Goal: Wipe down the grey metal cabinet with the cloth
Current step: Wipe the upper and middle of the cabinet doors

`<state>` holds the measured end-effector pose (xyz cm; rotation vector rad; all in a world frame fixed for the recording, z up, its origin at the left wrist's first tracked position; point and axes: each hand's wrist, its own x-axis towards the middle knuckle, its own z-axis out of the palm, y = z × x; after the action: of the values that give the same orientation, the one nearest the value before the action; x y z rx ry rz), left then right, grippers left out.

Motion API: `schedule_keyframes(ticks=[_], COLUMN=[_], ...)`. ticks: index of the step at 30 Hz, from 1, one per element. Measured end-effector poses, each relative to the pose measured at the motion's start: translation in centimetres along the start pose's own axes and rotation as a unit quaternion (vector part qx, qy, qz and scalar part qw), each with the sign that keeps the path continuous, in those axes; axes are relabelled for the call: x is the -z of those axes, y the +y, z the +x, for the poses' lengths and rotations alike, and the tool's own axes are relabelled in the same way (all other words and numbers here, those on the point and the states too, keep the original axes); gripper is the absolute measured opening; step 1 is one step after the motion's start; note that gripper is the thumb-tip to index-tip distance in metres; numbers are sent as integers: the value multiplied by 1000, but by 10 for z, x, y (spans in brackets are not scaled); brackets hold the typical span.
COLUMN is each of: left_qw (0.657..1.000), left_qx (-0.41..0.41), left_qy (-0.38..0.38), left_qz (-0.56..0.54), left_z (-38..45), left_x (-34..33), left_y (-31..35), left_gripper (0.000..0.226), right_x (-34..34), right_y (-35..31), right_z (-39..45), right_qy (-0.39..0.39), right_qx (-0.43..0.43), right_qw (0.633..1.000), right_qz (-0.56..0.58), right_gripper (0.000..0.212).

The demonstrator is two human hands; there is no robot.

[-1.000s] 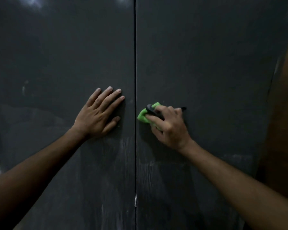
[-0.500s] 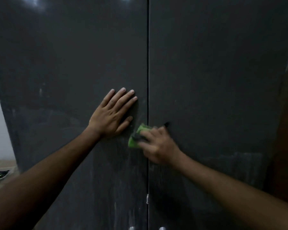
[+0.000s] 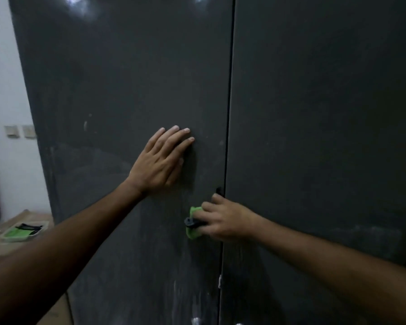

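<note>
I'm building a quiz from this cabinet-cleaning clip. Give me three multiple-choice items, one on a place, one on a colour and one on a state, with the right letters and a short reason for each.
1. Where is the cloth pressed?
A. on the left door, beside the centre seam
B. far out on the right door
C. on the floor

2. What colour is the cloth?
A. white
B. green
C. red

3. How is the left hand placed?
A. clenched in a fist
B. gripping the cloth
C. open and flat on the left door

Answers: 1 A, the cloth sits just left of the seam under the right hand; 2 B, it shows bright green; 3 C, the fingers lie spread on the metal.
</note>
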<state>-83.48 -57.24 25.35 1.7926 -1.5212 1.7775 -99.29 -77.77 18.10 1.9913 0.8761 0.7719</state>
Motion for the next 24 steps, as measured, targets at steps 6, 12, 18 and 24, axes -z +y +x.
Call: schedule_keyframes(ticks=[6,12,18,24], left_qw=[998,998,999,997], left_qx=[45,31,-3,-62], left_qy=[-26,-30,-31,-30], left_qz=[22,41,38,16], left_z=[-29,-43,-57,-62], left_x=[13,25,24,20], left_y=[-24,-54,-86,-108], left_gripper=[56,57,58,58], right_x=[2,-10,-7,-10], right_y=[18,-4,9,-8], right_z=[37,40,86,91], right_qy=[199,0,214,37], right_qx=[-392,3,-394,-55], right_qw=[898,1000,892,996], right_qz=[39,29,58,51], right_gripper=[30,25,34,20])
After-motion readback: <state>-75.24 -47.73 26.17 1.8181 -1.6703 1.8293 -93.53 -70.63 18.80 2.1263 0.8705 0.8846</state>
